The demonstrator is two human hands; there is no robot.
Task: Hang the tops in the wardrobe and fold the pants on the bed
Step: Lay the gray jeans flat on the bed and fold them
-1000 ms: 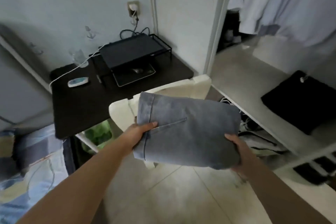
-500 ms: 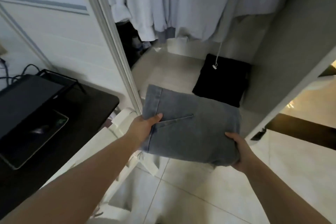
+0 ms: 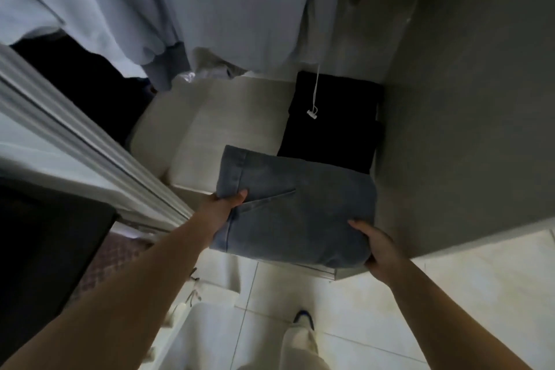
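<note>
An open wardrobe fills the view: a pale shelf at its bottom, a grey side wall at 3 o'clock, tiled floor below.

The left hand is clamped on the near-left edge of the folded jeans, thumb on top just under the waistband and the other fingers hidden beneath. The right hand is clamped on the near-right corner, thumb on top, fingers underneath. Between the two grips the jeans sit flat as a compact bundle, waistband at 10 o'clock from its middle, fold edge at 5 o'clock. The bundle hangs over the front lip of the shelf; whether it touches the shelf cannot be told.

Outward from the jeans, a folded black garment lies on the shelf at 1 o'clock, its near edge covered by the far corner of the jeans. A white cord with a clip dangles over it. Pale tops hang at 12 o'clock, filling the rail space. A dark worktop shows at 9 o'clock beyond the door frame.

Judging progress: several tops are hung and these pants are folded, so both parts look well advanced. The jeans look about to be set on the shelf beside the black garment. Whether more clothes wait elsewhere is out of view.
</note>
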